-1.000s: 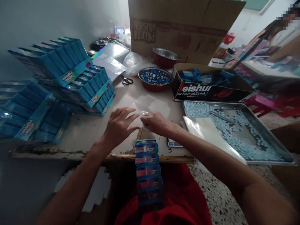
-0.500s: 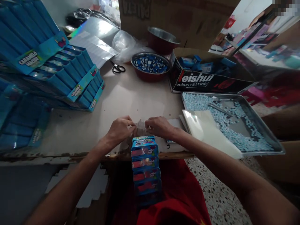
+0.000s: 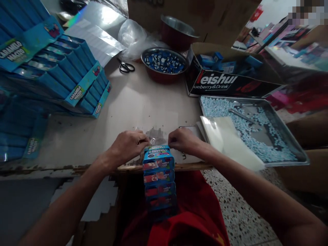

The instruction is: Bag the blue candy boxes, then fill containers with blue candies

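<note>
A row of blue candy boxes (image 3: 159, 177) runs from the table's front edge down toward my lap. At its far end lies a crumpled clear plastic wrap (image 3: 155, 135). My left hand (image 3: 132, 143) is at the left of the wrap, fingers pinched on its edge. To the right, my right hand (image 3: 180, 138) is closed near the wrap's other side; what its fingertips hold is too small to make out.
Stacked blue display boxes (image 3: 74, 75) stand at the left. Scissors (image 3: 126, 66), a bowl of wrapped candies (image 3: 164, 77) and a black carton (image 3: 217, 84) are behind. A metal tray (image 3: 287, 162) of pale candies and cream sheets (image 3: 225, 136) lie right.
My hands have moved apart, with the right hand shifting right, and the wrap between them is spread wider. The view has tilted slightly downward.
</note>
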A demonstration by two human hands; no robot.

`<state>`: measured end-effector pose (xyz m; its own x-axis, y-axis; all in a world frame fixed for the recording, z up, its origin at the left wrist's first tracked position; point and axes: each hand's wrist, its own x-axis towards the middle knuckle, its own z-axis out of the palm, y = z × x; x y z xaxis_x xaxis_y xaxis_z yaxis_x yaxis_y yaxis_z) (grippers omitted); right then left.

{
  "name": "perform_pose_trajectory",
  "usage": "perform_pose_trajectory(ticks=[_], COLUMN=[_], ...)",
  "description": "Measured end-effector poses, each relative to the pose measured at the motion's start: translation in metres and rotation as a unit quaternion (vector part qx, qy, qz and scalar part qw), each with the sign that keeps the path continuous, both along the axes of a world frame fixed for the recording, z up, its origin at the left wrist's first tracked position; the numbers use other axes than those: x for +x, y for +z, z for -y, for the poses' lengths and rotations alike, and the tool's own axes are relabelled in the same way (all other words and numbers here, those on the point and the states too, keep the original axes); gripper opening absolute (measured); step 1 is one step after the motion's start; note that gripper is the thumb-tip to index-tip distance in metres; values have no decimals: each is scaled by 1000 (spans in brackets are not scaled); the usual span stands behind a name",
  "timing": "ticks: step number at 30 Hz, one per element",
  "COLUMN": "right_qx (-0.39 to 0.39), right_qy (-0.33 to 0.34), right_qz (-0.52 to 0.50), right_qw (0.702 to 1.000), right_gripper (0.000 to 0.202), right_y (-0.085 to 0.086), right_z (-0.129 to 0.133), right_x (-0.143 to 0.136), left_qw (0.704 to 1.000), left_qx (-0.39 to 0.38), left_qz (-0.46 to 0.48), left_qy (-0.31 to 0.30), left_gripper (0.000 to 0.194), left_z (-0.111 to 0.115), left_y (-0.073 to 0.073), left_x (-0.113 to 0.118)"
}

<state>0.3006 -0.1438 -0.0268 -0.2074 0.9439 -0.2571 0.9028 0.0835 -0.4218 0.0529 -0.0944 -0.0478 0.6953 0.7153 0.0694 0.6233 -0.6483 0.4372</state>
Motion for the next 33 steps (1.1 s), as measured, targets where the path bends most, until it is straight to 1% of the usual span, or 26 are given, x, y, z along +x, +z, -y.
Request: perform_pose_trajectory(ticks=[1,2,4,6,8,10,13,15,18,21,23,25,27,29,31,33], right_qx=[-5,5,69,150,202,213,210,218,223,253,308,365,386,366,326,305], right_qy=[-5,-6,-7,-9,-17,-29,-76,-119,-178,-218,-229,-225,-224,-241,-271,-290], right_qz=[-8,-7,5,13,7,-14,-48,-65,-102,-143,-152,-154,-172,-214,-265,-294], right_qw=[1000,1000,998,989,979,977,974,966,953,932,911,890,878,873,866,858], right_gripper=[6,6,10,15,17,17,18,17,12,9,10,11,13,13,13,12], right_y=[4,7,9,9,11,15,22,26,26,20,13,7,2,1,1,2], right_z=[1,4,13,26,42,59,80,89,97,102,107,112,114,113,111,110], right_x=[1,1,0,-3,-9,-15,-25,-30,-36,-41,-44,-46,-47,-48,-49,-50], left_qw=[1000,999,991,976,965,964,967,966,958,936,921,909,905,906,905,905], left_qx=[13,44,135,217,257,253,222,217,232,273,294,304,304,295,283,278], left_qz=[-6,-12,-19,-7,9,27,56,55,34,56,107,161,187,179,153,137], left_qy=[-14,-18,-6,23,51,76,115,130,166,215,233,235,232,246,277,293], left_gripper=[19,20,24,23,20,16,13,12,9,4,7,12,16,14,11,11], left_z=[3,8,23,43,62,77,90,94,102,112,118,122,122,121,121,121], left_y=[9,18,30,36,37,37,39,42,43,36,28,20,16,18,22,26], left_x=[0,0,-2,-6,-11,-14,-16,-15,-12,-5,0,4,7,10,13,14])
